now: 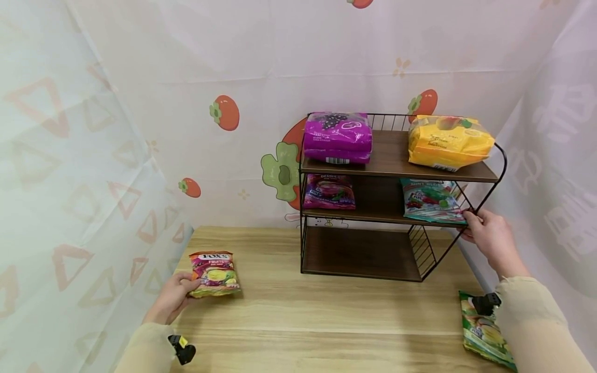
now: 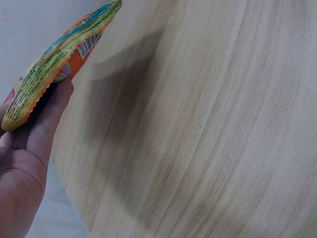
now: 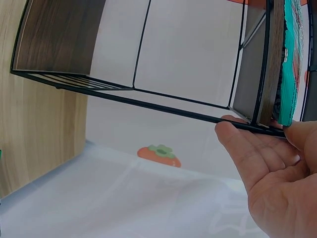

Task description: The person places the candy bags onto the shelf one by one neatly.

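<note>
My left hand [image 1: 171,299] holds a Fox's Fruits candy bag [image 1: 215,274] by its lower left side at the table's left. In the left wrist view the bag [image 2: 54,64] is tilted above the wood, pinched by the left hand [image 2: 27,163]. At the right end of the rack's middle shelf, my right hand [image 1: 495,241] grips the black wire frame beside a teal mint bag [image 1: 429,201]. The right wrist view has the right hand's [image 3: 277,171] fingers under the frame [image 3: 173,113] and the thumb by the teal bag's [image 3: 289,64] lower edge.
A purple bag [image 1: 338,137] and a yellow bag [image 1: 448,142] lie on the rack's top shelf. A berries bag [image 1: 329,191] is at the middle shelf's left. On the table [image 1: 280,321], a green bag [image 1: 487,331] lies partly behind the right sleeve. Patterned cloth hangs around.
</note>
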`<state>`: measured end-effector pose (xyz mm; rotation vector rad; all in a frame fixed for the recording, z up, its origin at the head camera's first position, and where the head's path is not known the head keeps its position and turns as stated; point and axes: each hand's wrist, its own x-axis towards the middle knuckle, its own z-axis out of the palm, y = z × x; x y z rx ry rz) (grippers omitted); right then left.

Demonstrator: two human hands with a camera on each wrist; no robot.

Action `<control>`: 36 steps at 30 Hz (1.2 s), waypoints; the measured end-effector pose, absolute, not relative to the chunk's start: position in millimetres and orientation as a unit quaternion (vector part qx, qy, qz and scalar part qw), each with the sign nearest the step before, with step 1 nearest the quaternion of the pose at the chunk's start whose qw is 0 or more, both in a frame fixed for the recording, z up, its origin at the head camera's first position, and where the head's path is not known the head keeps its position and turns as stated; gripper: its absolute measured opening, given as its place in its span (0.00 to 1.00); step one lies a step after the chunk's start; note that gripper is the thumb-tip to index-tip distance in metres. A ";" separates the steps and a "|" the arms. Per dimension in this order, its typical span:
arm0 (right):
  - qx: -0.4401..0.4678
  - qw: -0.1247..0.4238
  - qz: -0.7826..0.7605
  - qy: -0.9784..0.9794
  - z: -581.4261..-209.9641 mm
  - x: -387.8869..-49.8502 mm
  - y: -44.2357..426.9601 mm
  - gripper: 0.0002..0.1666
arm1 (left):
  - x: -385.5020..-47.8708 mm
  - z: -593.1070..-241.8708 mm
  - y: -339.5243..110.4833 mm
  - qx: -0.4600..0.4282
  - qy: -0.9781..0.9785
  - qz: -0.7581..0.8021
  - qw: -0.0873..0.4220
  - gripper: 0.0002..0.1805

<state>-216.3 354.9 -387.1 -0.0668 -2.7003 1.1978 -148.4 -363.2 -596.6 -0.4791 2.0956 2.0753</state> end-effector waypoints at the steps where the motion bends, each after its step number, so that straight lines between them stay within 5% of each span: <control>1: -0.023 0.093 0.404 -0.910 -387.2 -216.2 354.8 0.29 | -148.4 -596.0 -362.3 -0.159 0.700 0.693 0.075 0.15; 36: -0.020 0.096 0.403 -0.910 -388.4 -216.4 355.1 0.29 | -145.7 -590.0 -325.3 -0.077 0.651 0.751 0.078 0.12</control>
